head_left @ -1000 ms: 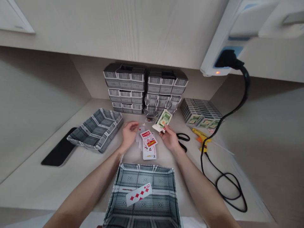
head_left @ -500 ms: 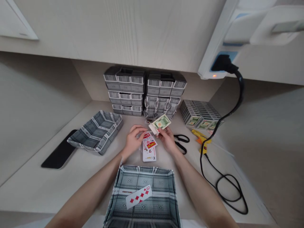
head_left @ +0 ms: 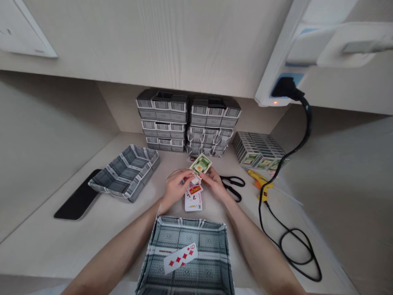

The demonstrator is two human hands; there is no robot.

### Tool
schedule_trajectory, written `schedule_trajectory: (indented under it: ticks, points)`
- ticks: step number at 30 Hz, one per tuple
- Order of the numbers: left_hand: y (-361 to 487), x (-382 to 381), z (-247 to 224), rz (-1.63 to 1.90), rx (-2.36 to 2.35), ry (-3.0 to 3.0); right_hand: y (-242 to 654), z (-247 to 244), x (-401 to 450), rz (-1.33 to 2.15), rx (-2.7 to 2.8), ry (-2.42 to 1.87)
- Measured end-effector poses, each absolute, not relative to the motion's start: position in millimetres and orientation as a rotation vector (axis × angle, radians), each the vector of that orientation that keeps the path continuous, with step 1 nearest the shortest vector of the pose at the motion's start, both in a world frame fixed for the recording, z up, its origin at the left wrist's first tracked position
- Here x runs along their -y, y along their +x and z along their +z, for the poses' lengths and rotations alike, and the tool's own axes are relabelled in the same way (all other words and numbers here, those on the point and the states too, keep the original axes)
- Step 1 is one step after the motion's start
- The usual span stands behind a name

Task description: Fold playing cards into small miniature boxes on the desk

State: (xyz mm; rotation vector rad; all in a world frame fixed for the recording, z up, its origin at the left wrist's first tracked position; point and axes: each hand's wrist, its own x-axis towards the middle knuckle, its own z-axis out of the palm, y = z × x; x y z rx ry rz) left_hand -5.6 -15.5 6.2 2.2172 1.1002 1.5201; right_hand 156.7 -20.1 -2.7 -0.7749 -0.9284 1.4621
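Note:
A green-faced playing card box (head_left: 201, 164) is held between both hands over the middle of the table. My right hand (head_left: 213, 183) grips its lower right side with thumb and fingers. The fingers of my left hand (head_left: 178, 184) are closed at its lower left end, where a white flap partly shows. Under the hands lie loose playing cards (head_left: 193, 203), with a king and a red-and-yellow printed card on top. Nearest me, a tray made of card backs (head_left: 208, 246) has a six of diamonds (head_left: 181, 258) in it.
Stacked card-back boxes (head_left: 162, 119) stand at the back, with rows of card boxes (head_left: 258, 147) to their right. Black scissors (head_left: 235, 186), a yellow glue gun (head_left: 260, 180) and its looping cable are on the right. Another tray (head_left: 125, 172) partly covers a phone (head_left: 78, 196) at left.
The card box has moved slightly left and turned more upright. My left hand has come in to its lower end, over the loose cards. The head view has shifted a little.

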Motion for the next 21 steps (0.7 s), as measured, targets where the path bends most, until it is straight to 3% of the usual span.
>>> schedule_trajectory:
  ticks: [11, 21]
  points:
    - [-6.3, 15.9, 10.4, 1.227, -0.820, 2.663, 161.2, 0.8, 17.9, 1.520, 0.752, -0.705]
    - [-7.8, 11.7, 2.1, 1.309, -0.902, 2.599, 159.2, 2.1, 18.8, 1.513, 0.806, -0.737]
